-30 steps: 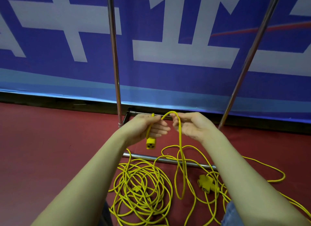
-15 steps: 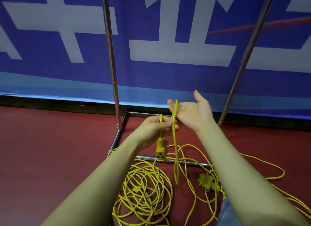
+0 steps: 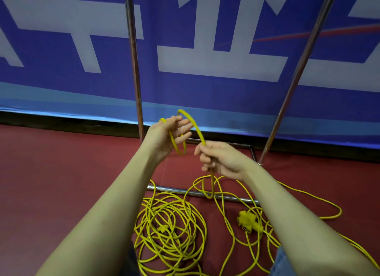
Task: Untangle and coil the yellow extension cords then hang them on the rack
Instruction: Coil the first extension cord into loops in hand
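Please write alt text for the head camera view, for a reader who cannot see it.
Two bare hands hold a yellow cord raised: the left hand carries a small loop, the right hand grips the cord. More yellow cord lies tangled on red floor by a metal rack.

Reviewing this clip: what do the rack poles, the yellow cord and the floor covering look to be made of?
Rack poles: most likely polished metal, chrome-like; they carry bright streaks and mirror-like reflections.
Yellow cord: looks like a smooth plastic or rubber jacket with a slight sheen; it bends into soft loops between the left hand and right hand.
Floor covering: matte dark red, possibly carpet or rubber matting; texture too fine to tell.
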A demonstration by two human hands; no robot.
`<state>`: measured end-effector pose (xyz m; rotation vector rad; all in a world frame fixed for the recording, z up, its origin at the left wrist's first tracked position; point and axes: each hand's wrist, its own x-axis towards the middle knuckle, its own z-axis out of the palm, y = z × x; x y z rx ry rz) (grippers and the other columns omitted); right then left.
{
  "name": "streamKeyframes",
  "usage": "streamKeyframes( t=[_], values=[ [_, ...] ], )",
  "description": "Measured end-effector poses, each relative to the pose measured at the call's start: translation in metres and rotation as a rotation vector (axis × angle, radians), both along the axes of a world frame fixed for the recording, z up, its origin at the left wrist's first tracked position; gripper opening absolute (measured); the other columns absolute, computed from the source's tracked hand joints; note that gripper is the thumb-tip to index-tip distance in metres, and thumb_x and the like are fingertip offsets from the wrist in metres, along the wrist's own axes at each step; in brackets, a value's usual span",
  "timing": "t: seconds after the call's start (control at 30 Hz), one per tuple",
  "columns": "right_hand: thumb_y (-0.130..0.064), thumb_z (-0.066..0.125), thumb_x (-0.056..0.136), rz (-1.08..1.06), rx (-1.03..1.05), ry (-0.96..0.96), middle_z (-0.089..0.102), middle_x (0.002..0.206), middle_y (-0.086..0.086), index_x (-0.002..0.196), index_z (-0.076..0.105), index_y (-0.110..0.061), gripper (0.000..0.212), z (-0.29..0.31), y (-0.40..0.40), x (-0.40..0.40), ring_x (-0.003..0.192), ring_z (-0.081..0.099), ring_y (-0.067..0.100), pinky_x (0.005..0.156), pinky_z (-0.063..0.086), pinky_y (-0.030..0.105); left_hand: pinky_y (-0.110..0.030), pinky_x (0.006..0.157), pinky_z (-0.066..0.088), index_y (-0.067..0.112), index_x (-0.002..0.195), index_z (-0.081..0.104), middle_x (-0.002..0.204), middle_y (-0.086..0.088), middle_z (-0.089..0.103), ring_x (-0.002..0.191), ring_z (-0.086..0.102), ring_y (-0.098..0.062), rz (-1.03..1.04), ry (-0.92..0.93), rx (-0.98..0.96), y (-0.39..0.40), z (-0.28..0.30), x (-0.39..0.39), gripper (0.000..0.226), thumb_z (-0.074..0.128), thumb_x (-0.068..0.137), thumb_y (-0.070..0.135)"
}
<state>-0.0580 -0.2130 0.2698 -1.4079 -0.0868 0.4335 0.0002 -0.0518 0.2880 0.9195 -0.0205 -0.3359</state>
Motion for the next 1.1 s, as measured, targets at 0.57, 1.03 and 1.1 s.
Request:
streamKeyframes(
  t=[0.57,1.03,1.1],
  values=[
    [-0.01,0.029,0.101,-0.525,0.94,0.045,0.047,0.062,-0.001,0.085,0.053,-0.008,0.029,0.029,0.003,0.03,0.044,0.042,0.009,0.062,0.032,0.023,-0.03,0.076,0.041,0.013,0.1,0.069,0.093,-0.004,0.073,0.092,0.059,-0.017,-0.546,-0.325,0.466,-0.008,-0.029,-0.027,0.019,0.056,0.09,0.022],
    [-0.013,0.049,0.096,0.035,-0.43,-0.158,0.066,0.09,-0.002,0.091,0.062,-0.018,0.015,-0.007,-0.02,-0.003,0.076,0.059,0.002,0.067,0.043,0.013,-0.03,0.065,0.06,0.003,0.09,0.059,0.07,-0.004,0.069,0.071,0.072,-0.016,-0.085,-0.111,0.073,-0.019,-0.014,-0.01,0.013,0.048,0.096,0.003],
    [-0.009,0.054,0.093,0.099,-0.44,-0.233,0.068,0.088,-0.003,0.093,0.064,-0.013,0.011,-0.008,-0.013,-0.005,0.08,0.062,0.001,0.079,0.047,0.014,-0.028,0.064,0.059,0.003,0.094,0.06,0.075,-0.005,0.07,0.075,0.072,-0.017,-0.064,-0.102,0.073,-0.016,-0.016,-0.006,0.013,0.048,0.097,0.005]
  ],
)
